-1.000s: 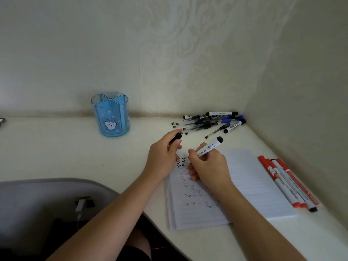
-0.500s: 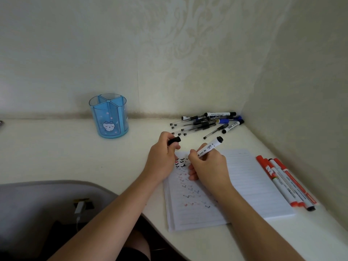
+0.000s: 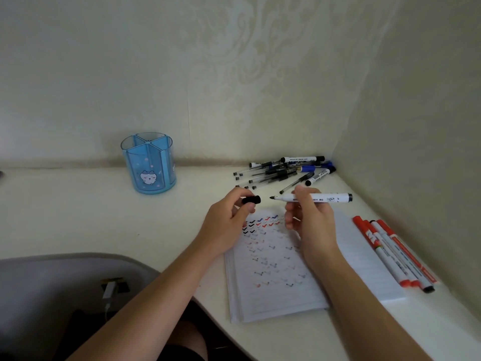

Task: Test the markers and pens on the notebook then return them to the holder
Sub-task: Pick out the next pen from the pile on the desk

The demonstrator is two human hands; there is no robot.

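The print on the marker barrel is too small to read, and the right hand covers part of its front half. The pens in the pile at the back corner of the bench overlap too much to count. A dark object at the left edge is cut off, and the grey shape at lower left, with a small cable on it, cannot be identified. Both forearms hide parts of the notebook.

The right hand holds the white marker level above the top of the notebook, fingers curled round the barrel, with the bare black tip pointing left. The left hand pinches the black cap between thumb and forefinger, its open end facing the tip. Cap and tip are just apart, roughly in line.

The notebook lies open on the bench under both hands, and its left page carries rows of small black, red and blue ticks. A row of markers, mostly red-capped, lies just beside its right edge. The blue holder with a cat face stands upright by the wall, well apart to the left.
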